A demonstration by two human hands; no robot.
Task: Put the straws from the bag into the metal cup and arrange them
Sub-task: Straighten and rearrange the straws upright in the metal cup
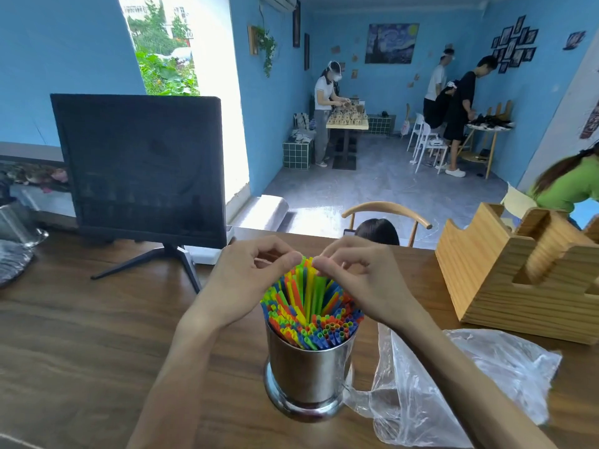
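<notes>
Nearest, below and between the two wrists, the metal cup (308, 371) stands upright on the wooden table (81, 335), packed with colourful straws (311, 312) whose open ends fan out above its rim. Just beside the cup, under the right forearm, lies the clear plastic bag (453, 390), crumpled and flat on the table. Above the cup the left hand (249, 280) and the right hand (359, 280) meet over the far side of the bundle, each with thumb and curled fingers pinching the tips of the tallest straws; the two thumbs are almost touching. Out to the right of the right hand sits a stepped wooden holder (505, 280). To the left of the left hand, farther back on the table, a dark monitor (142, 166) stands on its stand. Beyond the hands, past the table edge, a wooden chair back (385, 212) shows, and well beyond it several people stand at tables in a blue-walled room.
</notes>
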